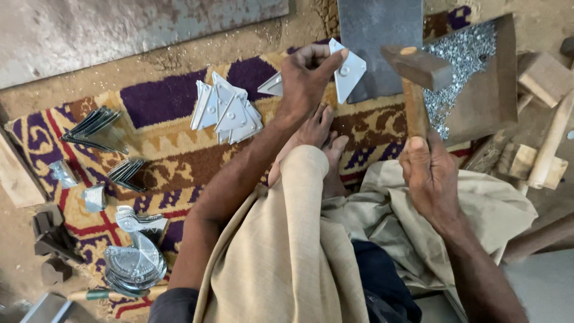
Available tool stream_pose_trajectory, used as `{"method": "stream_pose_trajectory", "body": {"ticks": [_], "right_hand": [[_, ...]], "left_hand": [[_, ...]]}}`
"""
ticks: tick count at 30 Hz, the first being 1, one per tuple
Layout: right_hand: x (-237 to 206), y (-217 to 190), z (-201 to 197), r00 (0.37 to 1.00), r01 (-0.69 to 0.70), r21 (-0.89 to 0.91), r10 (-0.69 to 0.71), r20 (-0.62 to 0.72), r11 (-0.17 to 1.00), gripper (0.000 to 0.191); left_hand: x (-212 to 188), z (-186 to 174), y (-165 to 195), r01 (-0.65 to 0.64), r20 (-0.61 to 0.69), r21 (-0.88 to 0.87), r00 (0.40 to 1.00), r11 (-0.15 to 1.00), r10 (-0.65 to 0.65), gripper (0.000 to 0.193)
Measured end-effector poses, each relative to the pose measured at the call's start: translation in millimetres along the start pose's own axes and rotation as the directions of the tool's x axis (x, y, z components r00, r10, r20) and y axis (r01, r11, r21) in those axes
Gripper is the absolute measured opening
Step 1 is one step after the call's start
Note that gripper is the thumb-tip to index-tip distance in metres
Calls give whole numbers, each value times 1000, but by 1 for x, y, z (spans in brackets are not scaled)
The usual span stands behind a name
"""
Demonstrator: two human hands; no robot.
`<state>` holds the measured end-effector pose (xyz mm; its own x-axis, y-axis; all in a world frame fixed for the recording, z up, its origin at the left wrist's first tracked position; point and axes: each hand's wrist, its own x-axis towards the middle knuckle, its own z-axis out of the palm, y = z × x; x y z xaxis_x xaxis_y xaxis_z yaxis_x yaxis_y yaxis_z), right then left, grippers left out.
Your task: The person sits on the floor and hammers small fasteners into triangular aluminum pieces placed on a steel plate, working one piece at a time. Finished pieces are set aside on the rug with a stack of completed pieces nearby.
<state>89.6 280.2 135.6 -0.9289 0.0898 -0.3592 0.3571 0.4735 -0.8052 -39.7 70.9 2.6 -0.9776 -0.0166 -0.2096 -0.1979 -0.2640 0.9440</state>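
Observation:
My left hand point(306, 78) is shut on a folded triangular sheet-metal piece point(347, 70), holding it against the near edge of a dark steel block point(376, 27). My right hand point(429, 173) grips the wooden handle of a hammer point(417, 75), whose dark head hangs just right of the piece, above the block's corner. A heap of similar white triangular pieces point(226, 110) lies on the patterned rug point(155, 98), left of my left hand. My bare foot point(320, 134) rests on the rug below the left wrist.
A wooden tray of small silver rivets point(466, 57) sits right of the block. Wooden blocks and a mallet point(547, 134) lie at the far right. Stacks of dark metal strips point(95, 128), curved metal parts point(134, 263) and a screwdriver point(107, 294) are at the left.

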Motion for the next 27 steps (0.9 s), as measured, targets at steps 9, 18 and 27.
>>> {"method": "stream_pose_trajectory", "body": {"ticks": [9, 18, 27], "right_hand": [[11, 13, 5, 976, 179, -314, -209, -65, 932, 30], [13, -25, -4, 998, -60, 97, 59, 17, 993, 29], [40, 26, -8, 989, 86, -382, -31, 147, 920, 38]], "left_hand": [[0, -1, 4, -25, -9, 96, 1000, 995, 26, 27], [12, 5, 5, 29, -49, 4, 998, 1000, -28, 30], [13, 6, 2, 10, -43, -62, 999, 998, -12, 23]]}}
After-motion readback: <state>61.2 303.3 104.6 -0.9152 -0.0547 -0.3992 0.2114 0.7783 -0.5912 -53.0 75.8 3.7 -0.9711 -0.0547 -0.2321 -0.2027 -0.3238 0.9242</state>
